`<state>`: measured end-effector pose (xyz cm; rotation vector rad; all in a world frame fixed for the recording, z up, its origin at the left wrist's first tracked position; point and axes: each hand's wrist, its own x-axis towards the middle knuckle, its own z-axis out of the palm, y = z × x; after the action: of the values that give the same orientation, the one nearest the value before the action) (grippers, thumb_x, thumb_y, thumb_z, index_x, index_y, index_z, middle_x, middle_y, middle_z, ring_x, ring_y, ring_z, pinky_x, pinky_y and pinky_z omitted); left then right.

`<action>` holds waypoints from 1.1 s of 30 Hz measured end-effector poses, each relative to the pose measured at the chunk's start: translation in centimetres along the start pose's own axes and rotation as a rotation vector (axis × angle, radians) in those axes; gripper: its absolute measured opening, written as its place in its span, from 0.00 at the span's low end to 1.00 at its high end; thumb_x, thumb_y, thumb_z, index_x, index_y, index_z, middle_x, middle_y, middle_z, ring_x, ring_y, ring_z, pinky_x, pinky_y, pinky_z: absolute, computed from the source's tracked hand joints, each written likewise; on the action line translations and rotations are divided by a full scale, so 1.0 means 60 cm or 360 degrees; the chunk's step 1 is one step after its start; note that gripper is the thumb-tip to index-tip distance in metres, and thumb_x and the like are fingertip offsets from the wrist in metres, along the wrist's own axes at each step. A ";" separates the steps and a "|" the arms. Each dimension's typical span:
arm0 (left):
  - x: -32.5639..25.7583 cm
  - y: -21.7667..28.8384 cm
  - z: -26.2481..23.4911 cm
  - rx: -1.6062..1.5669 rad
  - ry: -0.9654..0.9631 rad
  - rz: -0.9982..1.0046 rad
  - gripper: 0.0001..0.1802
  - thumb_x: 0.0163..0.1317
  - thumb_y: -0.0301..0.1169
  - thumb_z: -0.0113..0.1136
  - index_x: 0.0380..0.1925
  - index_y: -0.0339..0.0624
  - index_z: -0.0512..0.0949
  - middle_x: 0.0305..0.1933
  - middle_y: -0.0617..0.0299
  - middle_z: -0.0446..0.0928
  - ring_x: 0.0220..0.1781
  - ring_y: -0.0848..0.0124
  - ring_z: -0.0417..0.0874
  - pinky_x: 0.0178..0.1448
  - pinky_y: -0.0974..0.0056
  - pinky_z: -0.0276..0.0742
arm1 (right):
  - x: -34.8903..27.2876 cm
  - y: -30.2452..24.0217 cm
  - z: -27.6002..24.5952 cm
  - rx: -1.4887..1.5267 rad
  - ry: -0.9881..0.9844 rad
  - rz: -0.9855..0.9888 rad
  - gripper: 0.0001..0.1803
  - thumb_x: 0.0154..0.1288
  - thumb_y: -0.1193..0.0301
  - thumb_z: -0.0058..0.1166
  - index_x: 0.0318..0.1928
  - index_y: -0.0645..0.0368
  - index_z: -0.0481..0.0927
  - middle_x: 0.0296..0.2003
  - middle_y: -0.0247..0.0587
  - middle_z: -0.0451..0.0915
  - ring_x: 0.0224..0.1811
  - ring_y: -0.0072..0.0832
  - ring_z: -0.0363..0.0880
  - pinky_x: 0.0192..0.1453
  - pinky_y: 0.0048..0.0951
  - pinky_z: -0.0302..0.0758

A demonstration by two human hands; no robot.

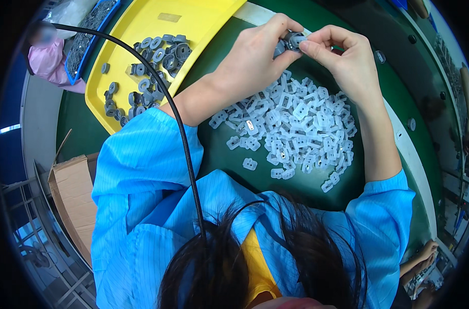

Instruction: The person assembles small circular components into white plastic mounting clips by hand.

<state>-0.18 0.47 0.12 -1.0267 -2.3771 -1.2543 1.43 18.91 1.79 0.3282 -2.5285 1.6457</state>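
Note:
Both of my hands meet at the far middle of the green table. Between the fingers of my left hand (pixel 263 50) is a dark grey round plastic part (pixel 295 40), gripped from its left side. Thumb and forefinger of my right hand (pixel 342 54) pinch at the right side of the same part; whether a small piece sits between them is hidden. Below my hands spreads a heap of translucent white plastic pieces (pixel 301 121), a few showing shiny metal. To the left, a yellow tray (pixel 206 18) holds several grey round parts (pixel 170 59).
A blue bin (pixel 93 31) of small dark parts stands at the far left, near a person in pink (pixel 51 62). An opened cardboard box (pixel 74 195) is at the left. A black cable (pixel 180 123) crosses the view. Another person's hand (pixel 425 255) shows at the lower right.

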 end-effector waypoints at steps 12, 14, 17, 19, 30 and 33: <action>-0.001 0.004 0.003 -0.0006 0.0007 0.0155 0.18 0.53 0.26 0.67 0.44 0.39 0.75 0.37 0.57 0.80 0.37 0.63 0.83 0.40 0.66 0.78 | -0.006 0.013 0.004 0.0578 -0.0078 0.0247 0.11 0.56 0.67 0.64 0.36 0.60 0.83 0.29 0.31 0.81 0.32 0.16 0.77 0.36 0.22 0.74; -0.001 0.007 0.003 -0.0020 0.0005 0.0199 0.18 0.53 0.26 0.67 0.44 0.39 0.76 0.37 0.57 0.80 0.37 0.64 0.84 0.41 0.66 0.78 | -0.007 0.021 0.002 0.0728 -0.0157 0.0284 0.10 0.58 0.68 0.63 0.36 0.60 0.82 0.29 0.29 0.81 0.31 0.16 0.76 0.36 0.20 0.73; -0.001 0.007 0.003 -0.0015 -0.0020 0.0260 0.18 0.52 0.26 0.68 0.44 0.39 0.77 0.37 0.57 0.81 0.37 0.64 0.84 0.42 0.66 0.78 | -0.003 0.029 -0.007 0.0832 -0.0344 0.0244 0.06 0.58 0.71 0.61 0.34 0.61 0.82 0.28 0.30 0.80 0.30 0.14 0.75 0.34 0.16 0.71; 0.001 0.007 -0.002 0.0010 -0.0038 0.0272 0.19 0.51 0.26 0.68 0.44 0.40 0.78 0.38 0.58 0.81 0.38 0.64 0.84 0.43 0.66 0.78 | -0.004 0.029 0.002 0.0883 -0.0324 0.0323 0.06 0.57 0.71 0.61 0.33 0.61 0.82 0.27 0.30 0.80 0.29 0.14 0.75 0.33 0.16 0.70; 0.009 0.006 -0.022 -0.0060 -0.0325 0.0037 0.19 0.52 0.25 0.67 0.47 0.41 0.80 0.41 0.58 0.83 0.41 0.68 0.84 0.48 0.66 0.78 | -0.008 0.007 0.005 0.0117 -0.0237 0.0227 0.10 0.53 0.77 0.59 0.38 0.63 0.80 0.29 0.32 0.81 0.30 0.15 0.77 0.37 0.15 0.73; 0.010 0.004 -0.018 -0.0285 -0.0305 -0.0053 0.19 0.54 0.25 0.66 0.48 0.42 0.79 0.41 0.59 0.83 0.42 0.72 0.83 0.49 0.68 0.78 | -0.008 0.022 0.012 0.1010 -0.0153 0.0260 0.12 0.55 0.77 0.58 0.42 0.63 0.78 0.34 0.35 0.81 0.33 0.15 0.76 0.39 0.16 0.72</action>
<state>-0.52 -0.02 1.20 -1.2150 -2.4657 -1.4636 1.63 18.83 0.23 0.2547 -2.0640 2.5275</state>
